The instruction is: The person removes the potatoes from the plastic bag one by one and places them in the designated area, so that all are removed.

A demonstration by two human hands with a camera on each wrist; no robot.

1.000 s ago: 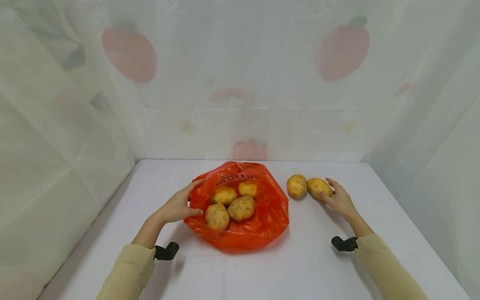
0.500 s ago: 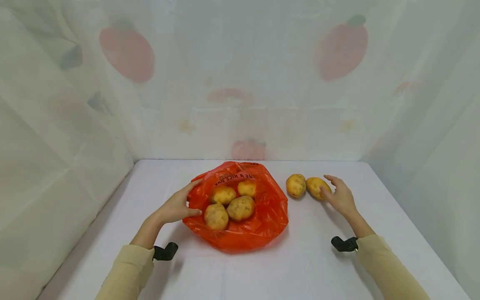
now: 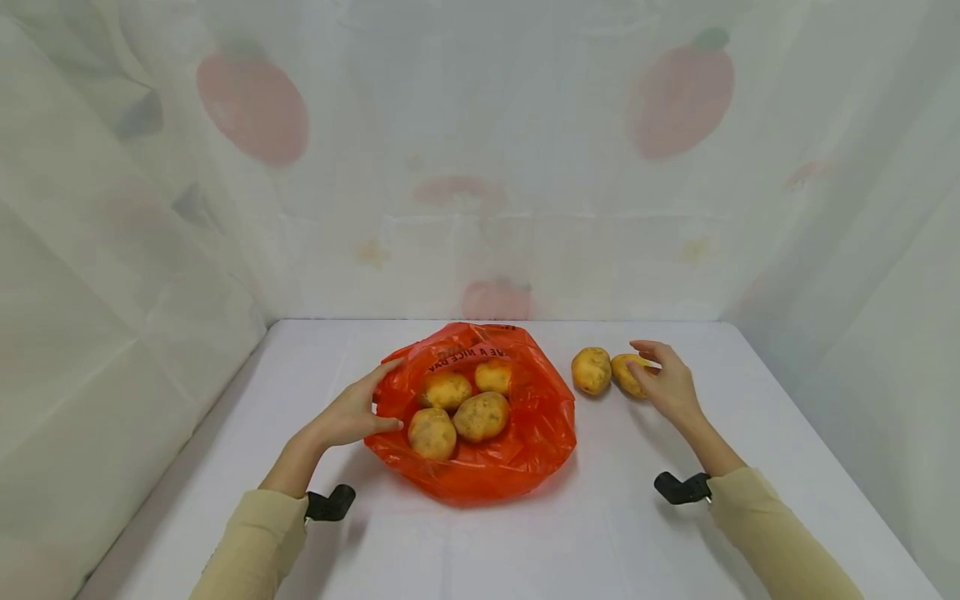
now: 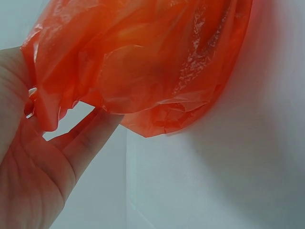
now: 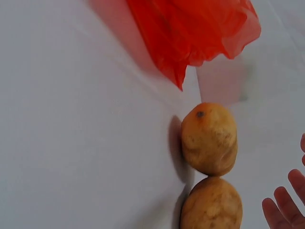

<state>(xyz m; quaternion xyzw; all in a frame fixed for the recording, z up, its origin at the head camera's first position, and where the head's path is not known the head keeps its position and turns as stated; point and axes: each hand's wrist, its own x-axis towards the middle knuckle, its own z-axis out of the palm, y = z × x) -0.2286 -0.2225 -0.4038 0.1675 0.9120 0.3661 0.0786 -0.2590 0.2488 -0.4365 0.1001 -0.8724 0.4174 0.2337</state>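
Note:
An orange-red plastic bag [image 3: 551, 417] stands with its mouth open on the table, several potatoes [image 3: 482, 417] inside. At its left rim, my left hand [image 3: 352, 414] holds the bag, thumb over the edge; in the left wrist view the film hides some fingertips. Two more potatoes lie side by side right of the bag: a left potato [image 3: 592, 371] and a right potato [image 3: 628, 379]. My right hand [image 3: 671, 387] is over the right potato and covers part of it. In the right wrist view its fingers [image 5: 288, 207] are spread, apart from both potatoes.
The white table [image 3: 510, 550] runs back to a hanging pale sheet [image 3: 585, 267] with faded fruit prints. Similar sheets close off the left and right sides. A black wrist camera [image 3: 330, 503] sits at each cuff.
My right hand has shifted left and slightly farther away, now covering more of the right potato. The left hand and the bag have hardly changed.

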